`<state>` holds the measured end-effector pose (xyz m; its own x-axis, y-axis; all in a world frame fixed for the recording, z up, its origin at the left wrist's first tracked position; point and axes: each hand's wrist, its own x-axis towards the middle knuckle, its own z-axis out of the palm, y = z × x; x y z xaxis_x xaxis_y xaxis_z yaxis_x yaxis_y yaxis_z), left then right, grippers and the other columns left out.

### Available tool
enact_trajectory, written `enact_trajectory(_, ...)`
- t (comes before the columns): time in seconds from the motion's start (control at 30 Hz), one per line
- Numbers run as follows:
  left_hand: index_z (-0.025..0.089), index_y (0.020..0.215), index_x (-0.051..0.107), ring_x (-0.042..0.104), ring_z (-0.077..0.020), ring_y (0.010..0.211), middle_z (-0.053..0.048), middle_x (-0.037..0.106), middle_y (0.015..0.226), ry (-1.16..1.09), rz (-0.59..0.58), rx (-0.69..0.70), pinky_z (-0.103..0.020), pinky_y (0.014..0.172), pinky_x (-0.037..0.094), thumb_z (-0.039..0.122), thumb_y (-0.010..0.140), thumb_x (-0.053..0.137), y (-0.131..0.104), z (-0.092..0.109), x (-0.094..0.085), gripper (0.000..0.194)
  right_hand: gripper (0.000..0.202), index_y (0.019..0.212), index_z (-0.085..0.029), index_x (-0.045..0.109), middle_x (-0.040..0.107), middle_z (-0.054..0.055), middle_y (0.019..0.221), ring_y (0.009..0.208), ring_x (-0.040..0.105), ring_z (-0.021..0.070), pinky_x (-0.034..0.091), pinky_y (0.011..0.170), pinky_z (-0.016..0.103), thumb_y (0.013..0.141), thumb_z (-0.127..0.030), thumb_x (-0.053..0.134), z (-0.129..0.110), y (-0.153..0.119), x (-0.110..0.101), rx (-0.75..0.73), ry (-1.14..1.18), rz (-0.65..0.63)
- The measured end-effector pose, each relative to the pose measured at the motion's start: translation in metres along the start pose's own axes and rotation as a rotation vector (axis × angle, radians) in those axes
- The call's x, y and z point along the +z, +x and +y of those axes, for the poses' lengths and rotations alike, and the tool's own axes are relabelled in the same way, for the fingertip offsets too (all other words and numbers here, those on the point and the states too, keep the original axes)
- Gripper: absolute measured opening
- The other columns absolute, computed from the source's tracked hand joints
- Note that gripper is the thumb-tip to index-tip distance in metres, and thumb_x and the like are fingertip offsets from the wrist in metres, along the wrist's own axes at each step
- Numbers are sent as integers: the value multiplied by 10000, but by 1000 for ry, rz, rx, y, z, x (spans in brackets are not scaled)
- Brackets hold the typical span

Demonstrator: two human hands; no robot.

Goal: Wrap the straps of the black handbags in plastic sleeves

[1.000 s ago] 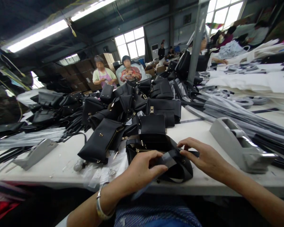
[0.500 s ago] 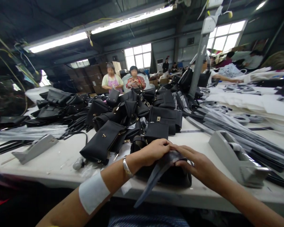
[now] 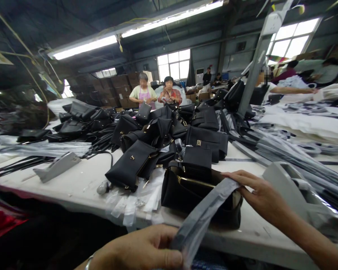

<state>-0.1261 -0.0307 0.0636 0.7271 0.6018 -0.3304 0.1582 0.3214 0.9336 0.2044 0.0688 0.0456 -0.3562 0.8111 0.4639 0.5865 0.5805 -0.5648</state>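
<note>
A strap in clear plastic wrap (image 3: 204, 212) runs slantwise across the front of a black bag (image 3: 174, 189) with a gold zipper, at the table's near edge. My left hand (image 3: 146, 245) pinches the strap's lower end, low in the view and in front of the table edge. At the bag's upper right side, my right hand (image 3: 256, 187) has its fingers closed on the strap's other end. Part of the bag's opening shows behind the strap. A black bag with a gold clasp (image 3: 131, 161) lies just left of it.
Many black bags (image 3: 205, 116) are heaped behind. Grey tape dispensers stand left (image 3: 59, 167) and right (image 3: 295, 195). Wrapped straps (image 3: 287, 161) lie at the right, beside a metal post (image 3: 252, 82). Two people (image 3: 143, 92) are across the table.
My left hand has moved down and toward me from the bag's top, drawing the strap's end out. More of the bag and its zipper now shows. The view has shifted somewhat.
</note>
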Motion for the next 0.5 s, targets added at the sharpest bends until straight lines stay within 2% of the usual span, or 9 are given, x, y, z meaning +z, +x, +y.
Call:
enact_trajectory(0.07,159,895,594,504,-90,579,21,564,678,94,179,-26,-186,584,430,603,908,552,-10,11,-3,447,424,1355,-322,595,626,51,1330,1196,601,300,486,1035,441,936,-276,549,-22,3,-15,-72,-49,-25)
enact_trajectory(0.13,170,893,558,437,-70,492,44,533,633,259,284,-64,-161,478,356,546,964,478,-14,32,-2,391,554,1474,-353,448,518,42,1462,1319,500,321,432,1097,468,936,-317,571,-54,8,-26,-188,-63,-51)
enact_trajectory(0.2,169,872,569,447,-66,498,33,569,665,437,307,-43,-159,477,357,458,983,475,-11,57,1,324,601,1506,-354,391,518,55,1460,1335,480,332,418,1104,479,937,-353,585,-88,16,-26,-335,-69,-149)
enact_trajectory(0.23,167,855,579,467,-66,508,25,596,685,492,297,-3,-158,486,369,421,982,483,-8,68,3,300,615,1501,-341,401,564,76,1410,1291,522,335,444,1076,475,926,-371,617,-102,21,-23,-395,-72,-212)
enact_trajectory(0.3,168,874,597,508,-68,524,9,645,744,508,241,56,-157,496,394,383,970,504,-2,84,3,253,486,1407,-305,523,677,98,1201,1069,656,293,546,898,397,934,-351,625,-116,32,-13,-446,-72,-322)
enact_trajectory(0.37,173,917,602,544,-74,540,4,665,784,462,179,55,-158,503,421,376,932,570,0,89,-4,206,251,1192,-265,663,700,81,971,822,681,232,546,690,320,958,-304,582,-113,42,-8,-415,-83,-354)
enact_trajectory(0.4,173,929,599,550,-78,541,5,663,782,437,155,36,-160,500,426,378,910,603,-2,86,-12,206,179,1077,-253,693,685,71,899,755,664,217,523,634,307,964,-292,561,-105,45,-8,-381,-99,-335)
enact_trajectory(0.5,159,926,594,477,-66,500,31,601,697,392,202,15,-159,474,376,413,893,627,-16,69,-40,258,133,895,-266,710,676,56,844,734,651,231,519,626,323,920,-355,615,-70,46,-22,-219,-117,-183)
